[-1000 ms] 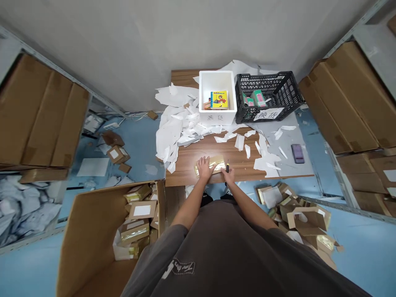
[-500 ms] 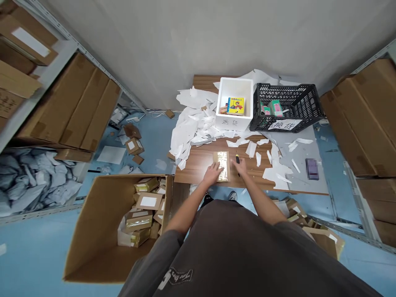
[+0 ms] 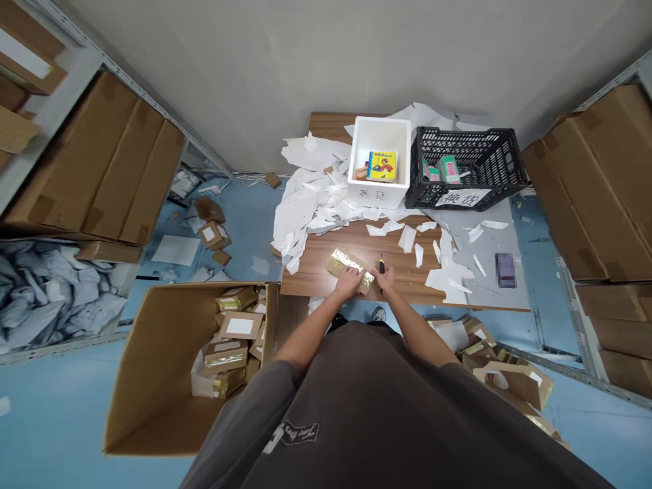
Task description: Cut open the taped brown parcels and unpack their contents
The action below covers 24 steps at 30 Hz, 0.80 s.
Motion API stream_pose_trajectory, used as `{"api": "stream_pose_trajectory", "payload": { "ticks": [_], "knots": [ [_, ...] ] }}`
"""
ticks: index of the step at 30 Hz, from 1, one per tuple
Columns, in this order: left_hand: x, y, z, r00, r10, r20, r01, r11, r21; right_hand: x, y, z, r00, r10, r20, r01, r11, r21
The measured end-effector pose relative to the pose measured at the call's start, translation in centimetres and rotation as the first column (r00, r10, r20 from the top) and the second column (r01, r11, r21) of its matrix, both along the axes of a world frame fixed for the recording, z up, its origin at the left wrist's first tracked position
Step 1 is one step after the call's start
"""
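Observation:
A small cardboard box (image 3: 340, 258) wrapped in shiny clear tape lies at a slant near the front edge of the wooden table. My left hand (image 3: 350, 282) presses on its near part and grips it, with the fingertips partly hidden against the tape. In my right hand (image 3: 386, 280) is a black and yellow utility knife (image 3: 382, 266), its tip pointing away from me. The fingers of that hand reach the box's right end. Whether the blade is out is too small to tell.
Torn white paper (image 3: 300, 204) covers the table's left side. Behind stand a white bin (image 3: 379, 197) with a yellow book (image 3: 382, 165) and a black crate (image 3: 471, 166) holding small green boxes. A large carton (image 3: 153, 380) with taped boxes stands at left. A blurred purple object (image 3: 506, 270) lies right.
The small box has turned from upright to slanted, its far end swinging left. My right hand has moved in from beside the box to its right end, still with the knife.

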<state>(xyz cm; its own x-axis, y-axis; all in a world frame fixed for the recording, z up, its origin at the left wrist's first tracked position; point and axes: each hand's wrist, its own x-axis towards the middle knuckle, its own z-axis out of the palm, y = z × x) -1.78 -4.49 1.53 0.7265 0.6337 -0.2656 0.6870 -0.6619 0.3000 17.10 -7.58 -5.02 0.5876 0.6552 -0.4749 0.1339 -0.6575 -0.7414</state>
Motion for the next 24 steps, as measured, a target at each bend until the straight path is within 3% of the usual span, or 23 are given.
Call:
{"api": "stream_pose_trajectory", "payload": {
  "ticks": [5, 9, 12, 15, 20, 24],
  "knots": [
    [0.4, -0.4, 0.4, 0.978, 0.209, -0.013, -0.209, 0.978, -0.012, 0.6, 3.2, 1.0, 0.985, 0.157, -0.066, -0.153, 0.986, 0.062],
    [1.3, 0.3, 0.6, 0.967, 0.232, -0.102, -0.240, 0.969, -0.065, 3.2, 1.1, 2.1, 0.891, 0.377, -0.252, -0.356, 0.926, 0.128],
    [1.8, 0.8, 0.7, 0.963, 0.225, -0.145, -0.238, 0.969, -0.074, 5.7, -1.4, 3.0, 0.755, 0.591, -0.284, -0.581, 0.804, 0.128],
    [1.9, 1.2, 0.8, 0.965, 0.201, -0.169, -0.217, 0.973, -0.081, 7.0, -1.9, 3.9, 0.668, 0.735, -0.116, -0.735, 0.676, 0.046],
    [1.6, 1.4, 0.7, 0.973, 0.185, -0.141, -0.196, 0.978, -0.073, 6.6, 1.6, 5.3, 0.474, 0.876, 0.093, -0.826, 0.478, -0.298],
    [1.6, 1.5, 0.5, 0.971, 0.194, -0.137, -0.205, 0.976, -0.072, 7.1, 3.9, 5.9, 0.388, 0.913, 0.127, -0.827, 0.406, -0.388]
  ]
}}
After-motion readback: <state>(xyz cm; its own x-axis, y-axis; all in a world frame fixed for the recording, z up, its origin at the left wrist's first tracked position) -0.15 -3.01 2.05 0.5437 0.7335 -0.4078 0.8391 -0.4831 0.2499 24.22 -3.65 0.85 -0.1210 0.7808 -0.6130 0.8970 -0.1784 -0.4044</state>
